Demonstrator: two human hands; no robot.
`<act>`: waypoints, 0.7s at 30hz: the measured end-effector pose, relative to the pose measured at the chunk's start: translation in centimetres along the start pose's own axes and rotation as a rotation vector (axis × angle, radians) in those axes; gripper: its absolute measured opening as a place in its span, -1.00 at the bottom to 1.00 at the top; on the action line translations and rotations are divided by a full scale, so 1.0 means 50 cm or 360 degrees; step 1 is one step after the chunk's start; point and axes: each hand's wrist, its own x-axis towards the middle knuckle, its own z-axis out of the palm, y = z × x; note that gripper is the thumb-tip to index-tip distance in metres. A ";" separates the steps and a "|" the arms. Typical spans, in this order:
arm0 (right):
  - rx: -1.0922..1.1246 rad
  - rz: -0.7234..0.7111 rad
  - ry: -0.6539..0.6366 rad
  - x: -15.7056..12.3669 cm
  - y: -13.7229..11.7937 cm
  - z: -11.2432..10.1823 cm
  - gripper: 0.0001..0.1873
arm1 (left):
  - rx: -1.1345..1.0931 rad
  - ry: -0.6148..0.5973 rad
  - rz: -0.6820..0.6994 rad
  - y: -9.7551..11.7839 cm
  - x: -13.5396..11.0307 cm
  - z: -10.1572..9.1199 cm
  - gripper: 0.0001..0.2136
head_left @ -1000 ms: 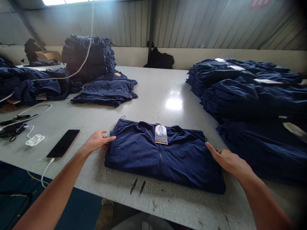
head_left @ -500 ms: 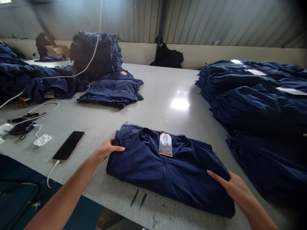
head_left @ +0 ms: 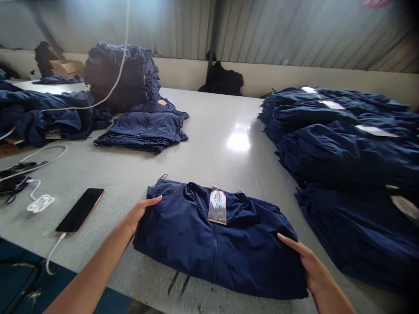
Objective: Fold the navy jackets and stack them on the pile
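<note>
A folded navy zip jacket lies on the table in front of me, with a paper hang tag resting near its collar. My left hand holds the jacket's left edge, the thumb lying across the top of the fabric. At the lower right side, my right hand grips the opposite edge. The fingers of both hands are partly hidden by the fabric.
Navy garment stacks fill the right of the grey table. A folded pile and a taller stack stand at the back left. A black phone with a white cable lies on the left.
Both hands have moved from lying against the jacket's sides to gripping its edges. The fabric is slightly more gathered, and the head view has shifted a little.
</note>
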 end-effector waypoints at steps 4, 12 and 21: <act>-0.0097 -0.0252 -0.0015 -0.026 0.004 -0.010 -0.50 | -0.0241 -0.0016 -0.0344 -0.004 0.004 0.008 -0.51; -0.0109 -0.0863 0.0222 -0.086 -0.009 -0.063 -0.32 | -0.0169 -0.0066 -0.0460 0.026 0.004 0.154 -0.53; -0.0270 -0.1414 0.0580 -0.186 -0.116 -0.257 -0.41 | 0.0134 -0.0426 -0.0071 0.110 -0.004 0.486 -0.59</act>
